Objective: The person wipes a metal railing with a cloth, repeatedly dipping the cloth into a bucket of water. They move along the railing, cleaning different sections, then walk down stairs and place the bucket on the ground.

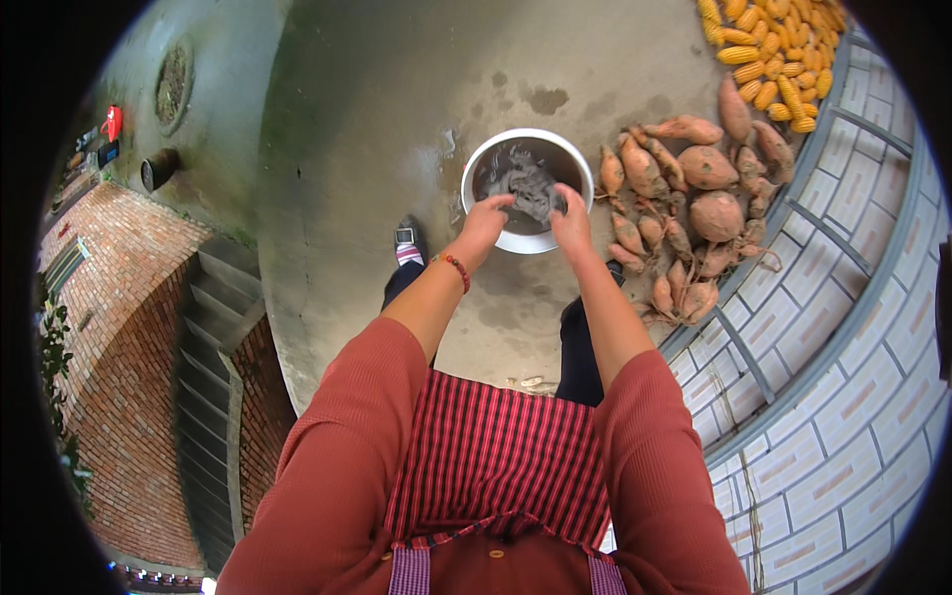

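Observation:
A round metal basin (527, 133) stands on the concrete floor, with dark water and a crumpled wet grey cloth (525, 180) inside. My left hand (487, 221) reaches over the near left part of the rim, its fingertips at the cloth's left edge. On the opposite side my right hand (571, 223) has thumb and fingers curved around the cloth's right edge. Whether either hand grips the fabric or only touches it cannot be made out. A beaded bracelet (457, 272) circles my left wrist.
Soil-covered sweet potatoes (710, 167) lie piled right of the basin, close to it. Corn cobs (777, 56) are heaped beyond them along a tiled wall (840, 476). Wet patches (547, 100) mark the concrete. Steps (216, 357) and brickwork (126, 297) appear at left.

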### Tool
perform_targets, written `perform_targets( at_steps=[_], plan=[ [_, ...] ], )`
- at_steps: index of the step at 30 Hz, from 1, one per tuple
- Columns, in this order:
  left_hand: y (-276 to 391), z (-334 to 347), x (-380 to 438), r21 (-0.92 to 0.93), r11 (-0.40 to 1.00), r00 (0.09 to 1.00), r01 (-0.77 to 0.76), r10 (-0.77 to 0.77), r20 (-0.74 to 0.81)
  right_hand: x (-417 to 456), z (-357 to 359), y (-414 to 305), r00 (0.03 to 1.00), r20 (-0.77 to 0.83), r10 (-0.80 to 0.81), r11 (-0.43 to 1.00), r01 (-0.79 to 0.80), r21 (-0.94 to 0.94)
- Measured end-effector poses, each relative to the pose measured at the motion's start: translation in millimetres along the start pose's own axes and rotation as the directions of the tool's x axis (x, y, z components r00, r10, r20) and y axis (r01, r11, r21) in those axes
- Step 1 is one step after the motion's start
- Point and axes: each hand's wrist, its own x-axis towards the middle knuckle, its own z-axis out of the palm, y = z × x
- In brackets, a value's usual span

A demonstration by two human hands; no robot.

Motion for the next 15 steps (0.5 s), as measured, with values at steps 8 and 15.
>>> perform_targets(
  at_steps=[8, 15],
  plan=[
    [-33, 21, 55, -0.483, 0.842, 0.957, 0.240, -0.288, -0.026, 23, 90, 37, 0.997, 0.068, 0.048, 0.993, -0.040, -0.109],
    [-46, 16, 84, -0.522, 0.756, 0.896, 0.394, -0.444, 0.033, 29, 95, 27, 0.804, -0.273, 0.527, 0.837, -0.437, 0.329]
  ],
)
